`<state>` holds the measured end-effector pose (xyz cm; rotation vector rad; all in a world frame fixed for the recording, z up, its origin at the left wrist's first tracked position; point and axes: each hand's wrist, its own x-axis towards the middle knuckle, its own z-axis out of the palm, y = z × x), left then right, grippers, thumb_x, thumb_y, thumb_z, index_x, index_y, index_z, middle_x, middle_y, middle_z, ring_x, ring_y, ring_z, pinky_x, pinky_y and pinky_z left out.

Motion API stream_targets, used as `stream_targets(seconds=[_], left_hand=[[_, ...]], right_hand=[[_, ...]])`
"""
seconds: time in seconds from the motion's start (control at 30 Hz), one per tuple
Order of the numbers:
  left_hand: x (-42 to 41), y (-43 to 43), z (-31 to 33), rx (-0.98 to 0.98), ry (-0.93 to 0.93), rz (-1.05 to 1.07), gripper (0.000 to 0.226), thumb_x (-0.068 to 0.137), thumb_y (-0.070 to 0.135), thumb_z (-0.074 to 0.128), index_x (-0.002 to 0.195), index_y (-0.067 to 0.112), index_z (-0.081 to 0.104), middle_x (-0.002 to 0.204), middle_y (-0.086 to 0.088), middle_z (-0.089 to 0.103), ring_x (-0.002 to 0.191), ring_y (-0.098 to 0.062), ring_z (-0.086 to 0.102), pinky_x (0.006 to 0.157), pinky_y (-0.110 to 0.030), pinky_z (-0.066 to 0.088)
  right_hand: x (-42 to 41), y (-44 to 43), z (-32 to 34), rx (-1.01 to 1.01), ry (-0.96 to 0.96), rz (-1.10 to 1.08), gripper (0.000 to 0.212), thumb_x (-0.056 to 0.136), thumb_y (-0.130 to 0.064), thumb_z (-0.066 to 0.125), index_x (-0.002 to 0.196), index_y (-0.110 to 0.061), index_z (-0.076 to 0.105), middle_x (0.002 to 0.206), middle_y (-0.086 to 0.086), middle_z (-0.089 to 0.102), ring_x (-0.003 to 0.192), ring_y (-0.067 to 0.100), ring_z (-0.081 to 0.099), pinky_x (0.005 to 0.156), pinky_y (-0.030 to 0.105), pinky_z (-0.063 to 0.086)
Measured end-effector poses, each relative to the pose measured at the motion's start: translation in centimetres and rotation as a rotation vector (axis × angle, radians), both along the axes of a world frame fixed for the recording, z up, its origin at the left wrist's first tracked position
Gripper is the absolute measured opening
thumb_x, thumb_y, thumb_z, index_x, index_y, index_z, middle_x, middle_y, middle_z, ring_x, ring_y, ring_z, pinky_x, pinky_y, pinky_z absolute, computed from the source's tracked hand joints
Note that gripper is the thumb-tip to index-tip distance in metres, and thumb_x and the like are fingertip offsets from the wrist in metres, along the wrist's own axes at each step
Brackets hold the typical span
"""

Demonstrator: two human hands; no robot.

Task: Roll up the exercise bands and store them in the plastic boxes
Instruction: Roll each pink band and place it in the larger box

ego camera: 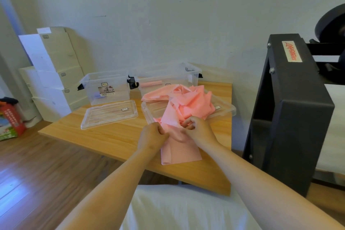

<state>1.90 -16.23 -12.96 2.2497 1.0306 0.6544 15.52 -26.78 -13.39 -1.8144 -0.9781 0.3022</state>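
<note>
**Exercise bands: one pink roll boxed, a loose heap left to do**

Exercise bands (186, 102) lie in a crumpled pink heap on the worktop (104, 138), the far part piled over the right lid (224, 109), one flat end stretched toward the person; whether the heap is one long band or several cannot be told. Both hands are closed on that near end; the left hand (154, 135) pinches its left edge, the right hand (197, 129) has fingers curled into the folds just beside it; no tight roll shows between them yet, so this looks like the start of a roll.

At the back stand two clear plastic boxes, both open; the right box (194, 77) holds a pink roll (150, 84) lying on its floor, which reads as one band already stored; the left box (119, 97) holds a small pale purple item (97, 95) low at its left side, possibly another rolled band, though it is too blurred to be sure. The left lid (110, 114) lies flat on the worktop in front of its box.

By this showing the task is partly done; the heap remains to be rolled and boxed, and neither lid is on.
</note>
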Motion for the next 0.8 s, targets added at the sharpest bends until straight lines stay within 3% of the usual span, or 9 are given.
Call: stream_targets(seconds=[0.17, 0.33, 0.47, 0.57, 0.67, 0.8], left_hand=[[-0.4, -0.1, 0.3, 0.022, -0.007, -0.037, 0.01, 0.085, 0.012, 0.061, 0.076, 0.01, 0.064, 0.069, -0.001, 0.062, 0.07, -0.02, 0.058, 0.064, -0.031, 0.048], [-1.8, 1.1, 0.9, -0.079, -0.107, -0.039, 0.014, 0.089, 0.011, 0.058, 0.078, 0.01, 0.067, 0.077, -0.007, 0.068, 0.076, -0.028, 0.065, 0.069, -0.04, 0.054], [-2.5, 2.4, 2.5, -0.174, -0.228, 0.024, 0.017, 0.093, 0.008, 0.053, 0.084, 0.001, 0.065, 0.081, -0.012, 0.067, 0.073, -0.026, 0.064, 0.055, -0.029, 0.054], [-2.6, 3.2, 4.4, -0.245, -0.329, 0.041, 0.02, 0.094, 0.006, 0.049, 0.085, -0.004, 0.064, 0.08, -0.012, 0.066, 0.071, -0.025, 0.065, 0.055, -0.026, 0.051], [-2.6, 4.1, 6.6, -0.259, -0.415, 0.026, 0.025, 0.094, 0.005, 0.048, 0.072, 0.003, 0.061, 0.077, -0.014, 0.065, 0.071, -0.028, 0.064, 0.058, -0.031, 0.05], [-2.6, 4.4, 10.0, -0.196, -0.474, -0.016, 0.028, 0.096, 0.007, 0.044, 0.068, 0.006, 0.049, 0.078, -0.016, 0.057, 0.073, -0.026, 0.058, 0.071, -0.044, 0.057]], right_hand=[[0.3, 0.3, -0.3, 0.054, 0.026, -0.007, 0.013, 0.079, -0.018, 0.076, 0.075, -0.022, 0.064, 0.076, 0.005, 0.064, 0.066, 0.011, 0.051, 0.062, 0.025, 0.039], [0.8, 0.2, 0.5, 0.092, -0.026, -0.011, 0.01, 0.085, -0.017, 0.068, 0.075, -0.016, 0.067, 0.082, 0.008, 0.069, 0.072, 0.015, 0.056, 0.068, 0.032, 0.044], [1.1, 0.1, 2.6, 0.163, -0.039, -0.068, 0.016, 0.092, -0.016, 0.06, 0.077, -0.015, 0.065, 0.075, -0.003, 0.064, 0.071, 0.012, 0.056, 0.062, 0.021, 0.041], [1.2, 0.3, 4.5, 0.178, -0.045, -0.106, 0.02, 0.093, -0.016, 0.057, 0.075, -0.01, 0.063, 0.07, 0.0, 0.062, 0.067, 0.019, 0.057, 0.062, 0.031, 0.046], [1.2, 0.6, 7.0, 0.218, -0.057, -0.122, 0.019, 0.094, -0.013, 0.056, 0.076, -0.011, 0.062, 0.07, 0.0, 0.062, 0.067, 0.019, 0.059, 0.066, 0.033, 0.049], [1.1, 0.9, 11.0, 0.319, -0.067, -0.136, 0.019, 0.092, -0.011, 0.056, 0.081, 0.002, 0.063, 0.074, 0.014, 0.066, 0.074, 0.033, 0.065, 0.073, 0.047, 0.054]])
